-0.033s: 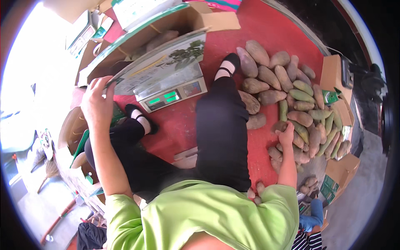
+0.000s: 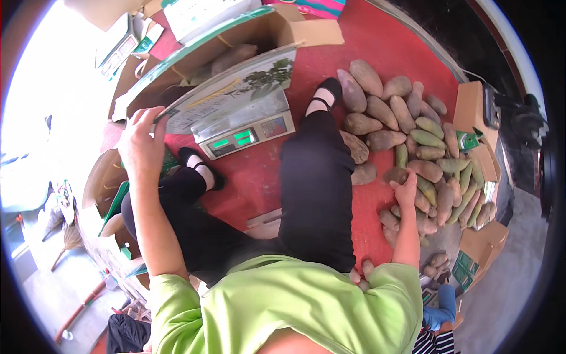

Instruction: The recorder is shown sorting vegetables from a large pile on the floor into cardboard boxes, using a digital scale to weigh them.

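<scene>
My left hand [image 2: 143, 138] grips the near left corner of an open cardboard box [image 2: 236, 82], fingers over its edge. The box sits tilted on a digital weighing scale [image 2: 243, 138] with lit green displays; a few brownish tubers [image 2: 234, 58] show inside it. On the right, my right hand [image 2: 405, 192] is closed on a brown, oblong tuber [image 2: 395, 175] at the near left side of a large pile. Those tubers [image 2: 402, 114] are long and rounded, mostly brown to pinkish, with several green ones [image 2: 428, 138] among them.
Red matting [image 2: 312, 59] covers the floor between my feet. Open cartons [image 2: 471, 109] stand along the pile's right side, and more boxes [image 2: 109, 180] stand at my left. A white box [image 2: 206, 17] lies behind the scale. Another person's blue sleeve [image 2: 443, 307] shows at the lower right.
</scene>
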A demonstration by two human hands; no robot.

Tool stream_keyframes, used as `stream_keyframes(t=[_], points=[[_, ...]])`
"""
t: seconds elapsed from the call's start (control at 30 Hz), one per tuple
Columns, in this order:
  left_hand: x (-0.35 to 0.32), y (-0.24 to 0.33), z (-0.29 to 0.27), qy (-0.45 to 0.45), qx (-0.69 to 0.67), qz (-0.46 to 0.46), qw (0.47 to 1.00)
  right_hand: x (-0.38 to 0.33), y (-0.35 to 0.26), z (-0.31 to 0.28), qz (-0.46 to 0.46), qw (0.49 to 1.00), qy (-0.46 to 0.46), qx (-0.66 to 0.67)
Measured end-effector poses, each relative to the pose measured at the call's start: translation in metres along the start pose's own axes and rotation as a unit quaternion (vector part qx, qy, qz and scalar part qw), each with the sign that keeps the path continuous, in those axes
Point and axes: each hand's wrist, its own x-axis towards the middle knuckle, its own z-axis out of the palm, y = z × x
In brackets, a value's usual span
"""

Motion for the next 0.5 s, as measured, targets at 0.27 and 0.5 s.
stream_keyframes(t=[0.27,0.5], points=[[-0.009,-0.004,-0.003,-0.038,-0.039,0.015,0.998,0.028,-0.217,-0.118,-0.200,0.882,0.034,0.425],[-0.009,-0.004,-0.003,-0.044,-0.042,0.023,0.998,-0.007,-0.382,-0.173,-0.347,0.783,-0.017,0.516]])
